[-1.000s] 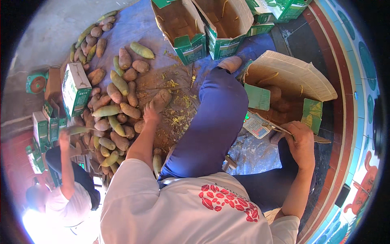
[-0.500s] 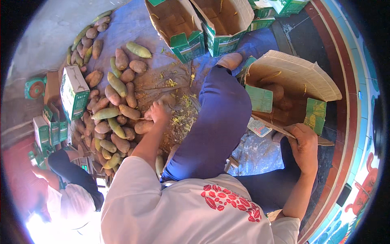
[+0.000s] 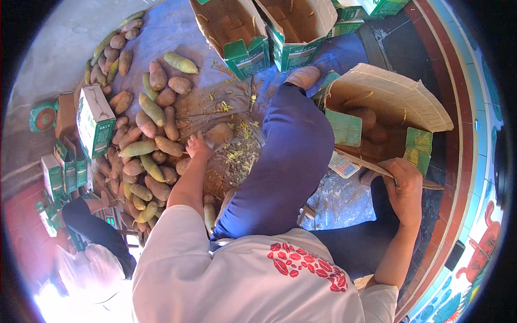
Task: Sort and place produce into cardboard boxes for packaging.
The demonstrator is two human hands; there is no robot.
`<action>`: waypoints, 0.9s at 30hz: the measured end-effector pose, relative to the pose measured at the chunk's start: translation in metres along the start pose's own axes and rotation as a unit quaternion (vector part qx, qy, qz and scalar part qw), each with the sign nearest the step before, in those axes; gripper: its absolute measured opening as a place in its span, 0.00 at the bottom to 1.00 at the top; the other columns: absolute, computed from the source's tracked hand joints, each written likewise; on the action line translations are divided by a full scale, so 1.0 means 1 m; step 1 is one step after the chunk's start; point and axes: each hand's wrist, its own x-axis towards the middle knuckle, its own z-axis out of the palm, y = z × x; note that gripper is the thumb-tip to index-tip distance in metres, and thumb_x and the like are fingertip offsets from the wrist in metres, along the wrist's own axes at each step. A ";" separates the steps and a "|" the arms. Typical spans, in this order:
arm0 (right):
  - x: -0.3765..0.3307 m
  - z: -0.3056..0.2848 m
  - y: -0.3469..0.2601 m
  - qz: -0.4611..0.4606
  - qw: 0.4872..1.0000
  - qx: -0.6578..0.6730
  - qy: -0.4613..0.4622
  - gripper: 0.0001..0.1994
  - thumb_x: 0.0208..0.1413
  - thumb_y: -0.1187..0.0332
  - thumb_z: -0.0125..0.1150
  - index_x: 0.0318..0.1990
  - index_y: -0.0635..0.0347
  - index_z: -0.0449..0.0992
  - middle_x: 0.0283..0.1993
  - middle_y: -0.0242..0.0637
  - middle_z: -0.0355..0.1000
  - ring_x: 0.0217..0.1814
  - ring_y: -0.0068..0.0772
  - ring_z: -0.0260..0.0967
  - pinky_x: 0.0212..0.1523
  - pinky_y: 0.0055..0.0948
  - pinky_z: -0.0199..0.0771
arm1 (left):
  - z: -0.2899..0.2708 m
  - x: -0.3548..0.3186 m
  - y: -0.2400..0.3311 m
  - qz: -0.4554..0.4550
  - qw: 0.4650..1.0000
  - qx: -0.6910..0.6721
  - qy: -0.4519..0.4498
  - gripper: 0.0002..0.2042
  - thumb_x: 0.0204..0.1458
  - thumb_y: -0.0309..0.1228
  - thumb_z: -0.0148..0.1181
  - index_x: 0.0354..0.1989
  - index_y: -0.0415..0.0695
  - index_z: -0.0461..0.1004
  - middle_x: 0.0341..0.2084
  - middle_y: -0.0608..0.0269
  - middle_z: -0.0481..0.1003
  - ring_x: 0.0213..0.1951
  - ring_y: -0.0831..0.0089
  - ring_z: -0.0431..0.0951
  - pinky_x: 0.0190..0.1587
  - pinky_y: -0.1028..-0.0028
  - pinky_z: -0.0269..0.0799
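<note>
My left hand (image 3: 198,146) is low over the right edge of a heap of oblong vegetables, its fingers slightly bent and apart. Right beside its fingertips lies a brown, potato-like oblong vegetable (image 3: 219,133); I see no firm grip on it. On the right, my right hand (image 3: 404,183) pinches the near flap (image 3: 371,166) of an open cardboard box (image 3: 390,99), thumb and fingers on either side of the edge. Some brown vegetables (image 3: 377,133) rest in the shadowed inside of that box. The heap mixes brown pieces (image 3: 145,124) and long green ones (image 3: 152,109).
Two open green-printed boxes (image 3: 229,27) stand at the far side. A white-topped box (image 3: 97,121) leans by the heap, with more boxes (image 3: 54,175) farther left. A small screened device (image 3: 343,164) is under the held flap. Another person (image 3: 94,253) sits at lower left.
My left hand has shifted left, toward the heap, and the brown vegetable now shows sharper beside it. My right hand stays on the flap. The other person's arm has moved.
</note>
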 end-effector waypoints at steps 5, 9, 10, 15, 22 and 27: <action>0.001 0.000 0.003 -0.002 1.000 0.004 0.005 0.11 0.34 0.80 0.59 0.30 0.61 0.74 0.29 0.42 0.70 0.34 0.47 0.68 0.35 0.39 0.67 | -0.007 -0.012 -0.001 0.000 0.998 0.048 -0.026 0.41 0.33 0.43 0.71 0.59 0.53 0.56 0.54 0.58 0.60 0.58 0.60 0.59 0.55 0.61 0.62; 0.005 0.001 0.002 -0.010 1.000 0.001 0.004 0.11 0.34 0.80 0.59 0.30 0.61 0.74 0.29 0.41 0.70 0.34 0.47 0.68 0.35 0.39 0.67 | 0.024 0.019 -0.027 -0.011 0.997 0.012 -0.073 0.42 0.32 0.44 0.71 0.59 0.53 0.57 0.54 0.57 0.60 0.59 0.59 0.58 0.55 0.61 0.62; 0.004 0.000 0.003 -0.002 1.000 -0.007 -0.001 0.11 0.34 0.80 0.59 0.30 0.61 0.74 0.29 0.41 0.70 0.34 0.47 0.68 0.35 0.39 0.67 | 0.017 0.013 -0.019 -0.006 0.997 0.033 -0.075 0.41 0.32 0.45 0.71 0.58 0.52 0.57 0.55 0.57 0.59 0.59 0.59 0.58 0.56 0.61 0.62; 0.006 0.001 0.002 -0.005 1.000 -0.005 0.006 0.11 0.33 0.80 0.58 0.30 0.60 0.73 0.29 0.41 0.69 0.34 0.47 0.68 0.35 0.39 0.67 | 0.001 -0.015 -0.015 0.050 0.991 0.112 -0.052 0.39 0.33 0.47 0.70 0.55 0.48 0.58 0.59 0.55 0.57 0.60 0.58 0.57 0.57 0.62 0.61; 0.004 0.000 0.003 0.001 1.000 -0.026 0.007 0.10 0.36 0.81 0.58 0.30 0.61 0.74 0.28 0.41 0.69 0.33 0.46 0.68 0.35 0.38 0.66 | 0.031 -0.038 -0.011 0.031 0.997 -0.024 -0.067 0.39 0.36 0.52 0.66 0.52 0.40 0.59 0.49 0.48 0.68 0.51 0.54 0.71 0.51 0.63 0.69; -0.001 -0.002 0.002 -0.009 0.999 -0.033 0.012 0.10 0.36 0.78 0.58 0.31 0.59 0.73 0.28 0.40 0.68 0.34 0.46 0.67 0.36 0.40 0.67 | 0.103 -0.019 -0.013 0.029 0.989 -0.123 -0.072 0.38 0.39 0.53 0.62 0.52 0.37 0.59 0.44 0.45 0.71 0.48 0.53 0.73 0.48 0.63 0.70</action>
